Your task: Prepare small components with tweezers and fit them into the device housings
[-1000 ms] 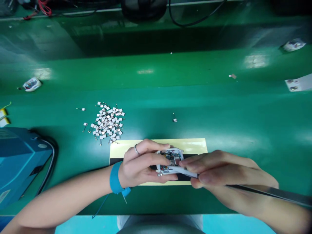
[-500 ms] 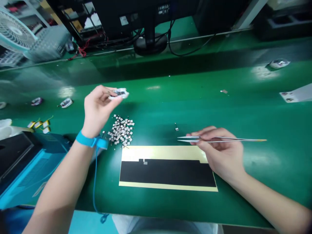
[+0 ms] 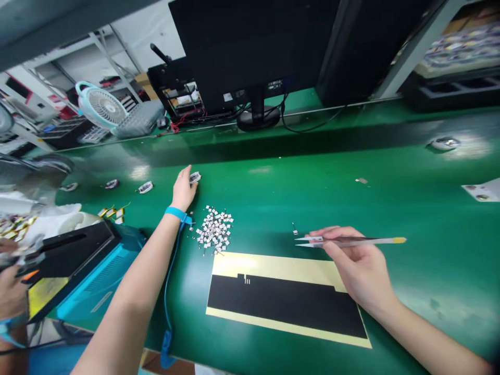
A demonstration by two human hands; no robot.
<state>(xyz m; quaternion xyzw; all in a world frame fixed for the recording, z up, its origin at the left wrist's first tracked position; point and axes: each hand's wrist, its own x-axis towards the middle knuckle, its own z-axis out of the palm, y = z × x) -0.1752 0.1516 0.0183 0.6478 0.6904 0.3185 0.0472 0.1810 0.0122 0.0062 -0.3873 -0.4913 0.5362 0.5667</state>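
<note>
My left hand [image 3: 183, 190] is stretched forward, its fingers and thumb about a small white-rimmed electronic device [image 3: 195, 177] low over the green table; I cannot tell whether the device touches the surface. A blue wrist strap [image 3: 177, 213] with a cord circles that wrist. In my right hand [image 3: 355, 255] is a pair of tweezers [image 3: 365, 241], tips pointing left and apart, with nothing between them. Just beyond the tips lies one small silvery part with a thin lead [image 3: 295, 232]. A pile of similar small parts [image 3: 214, 229] sits between my hands.
A black and yellow sheet [image 3: 289, 302] lies in front of me. Similar devices [image 3: 146, 187] and yellow-edged battery-like pieces [image 3: 113, 212] are at left, beside a blue and black box [image 3: 101, 271]. Another person's hand [image 3: 10, 291] works at far left. A monitor [image 3: 258, 47] stands behind.
My left hand has carried the device forward and down towards the table. My right hand still holds the tweezers in about the same place. The view has tilted up and shifted left.
</note>
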